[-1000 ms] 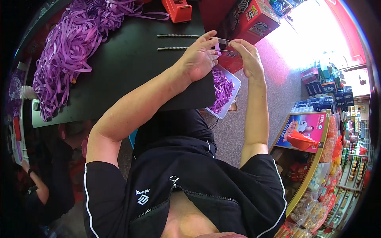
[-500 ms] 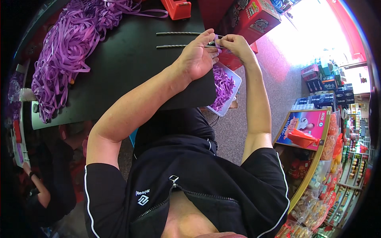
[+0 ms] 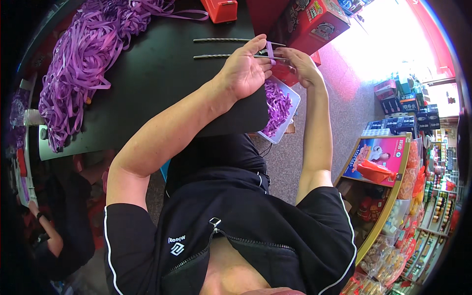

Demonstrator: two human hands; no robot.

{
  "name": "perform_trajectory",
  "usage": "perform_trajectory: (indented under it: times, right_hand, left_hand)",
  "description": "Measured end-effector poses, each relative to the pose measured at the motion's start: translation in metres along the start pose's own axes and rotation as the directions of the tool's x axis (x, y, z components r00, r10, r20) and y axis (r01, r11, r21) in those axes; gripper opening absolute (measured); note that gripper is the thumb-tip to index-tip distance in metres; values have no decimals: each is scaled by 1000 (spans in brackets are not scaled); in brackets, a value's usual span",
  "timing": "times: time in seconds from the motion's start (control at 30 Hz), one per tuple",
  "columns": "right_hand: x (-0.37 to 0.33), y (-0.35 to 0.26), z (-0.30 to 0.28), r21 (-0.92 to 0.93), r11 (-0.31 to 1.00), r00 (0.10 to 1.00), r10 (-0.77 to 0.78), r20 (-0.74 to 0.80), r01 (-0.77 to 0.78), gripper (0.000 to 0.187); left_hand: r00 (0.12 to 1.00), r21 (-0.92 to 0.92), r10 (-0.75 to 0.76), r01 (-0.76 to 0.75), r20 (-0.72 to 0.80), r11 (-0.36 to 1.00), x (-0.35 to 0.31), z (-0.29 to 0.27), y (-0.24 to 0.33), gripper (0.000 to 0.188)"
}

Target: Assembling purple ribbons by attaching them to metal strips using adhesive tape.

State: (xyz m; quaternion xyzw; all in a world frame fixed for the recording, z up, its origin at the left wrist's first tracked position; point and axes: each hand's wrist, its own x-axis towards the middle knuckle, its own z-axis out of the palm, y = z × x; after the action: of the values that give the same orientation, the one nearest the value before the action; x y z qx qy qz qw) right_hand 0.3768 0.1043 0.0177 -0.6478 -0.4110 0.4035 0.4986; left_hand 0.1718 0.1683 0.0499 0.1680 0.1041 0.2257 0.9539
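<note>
Two thin metal rods with twisted shafts (image 3: 219,56) reach out side by side past the table's right edge. A strip of purple ribbon (image 3: 270,50) passes across both near their outer ends. My left hand (image 3: 244,71) is palm up against the rods, thumb and fingers stretched out beside the ribbon. On the other side, my right hand (image 3: 304,67) has its fingers extended to the rod tips, with nothing visible in it. Part of its fingertips is hard to make out.
The black table (image 3: 162,73) carries a large heap of purple ribbon (image 3: 81,64) and a red holder (image 3: 220,11). Below its right edge stands a white bin (image 3: 293,101) holding ribbon pieces. Red boxes (image 3: 322,27) stand beyond. Another person's hand (image 3: 33,207) shows at far left.
My right hand has loosened from a pinch at the ribbon and shifted slightly right and nearer to me. The ribbon across the rods shows more plainly. My left hand has barely moved.
</note>
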Motion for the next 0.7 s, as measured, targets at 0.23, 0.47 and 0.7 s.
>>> perform_trajectory:
  times: [0.23, 0.47, 0.7]
  right_hand:
    - [15, 64, 11, 465, 883, 996, 18, 89, -58, 32]
    - [40, 74, 57, 832, 552, 948, -239, 209, -44, 38]
    - [66, 85, 45, 804, 593, 851, -400, 340, -42, 40]
  left_hand:
    - [999, -40, -7, 5, -50, 999, -1, 2, -1, 51]
    - [1000, 3, 0, 0, -5, 1000, -1, -2, 1, 51]
    - [1000, 11, -18, 18, 9, 1000, -1, -2, 2, 56]
